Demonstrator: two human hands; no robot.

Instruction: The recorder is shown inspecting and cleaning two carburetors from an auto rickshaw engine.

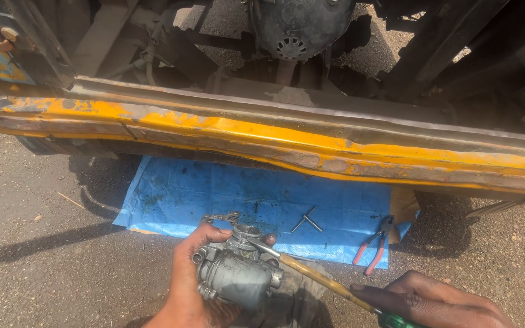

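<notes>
I'm looking down past a battered yellow sill (pixel 311 136) of a vehicle, with a dark motor housing (pixel 299 24) up behind it among the frame bars. My left hand (pixel 192 276) is clenched round a grey carburettor (pixel 238 273), thumb over the top near its round throat, fingers wrapped underneath; it's held up above the tarmac (pixel 37 243), low in the middle of the view, just in front of the blue sheet (pixel 226 197). My right hand (pixel 439 300) comes in from the lower right, closed on a screwdriver (pixel 323 280) with a green handle and a yellowish, grimy shaft. The shaft runs up and left, and its tip sits at the top of the carburettor, right beside my left thumb. On the sheet, a small metal bracket (pixel 221 217) lies just beyond the carburettor, a crossed pair of thin metal rods (pixel 307 221) lies further right, and red-handled pliers (pixel 375 243) rest at the sheet's right edge, well apart from both hands. Strong sun, hard shadow under the sill
</notes>
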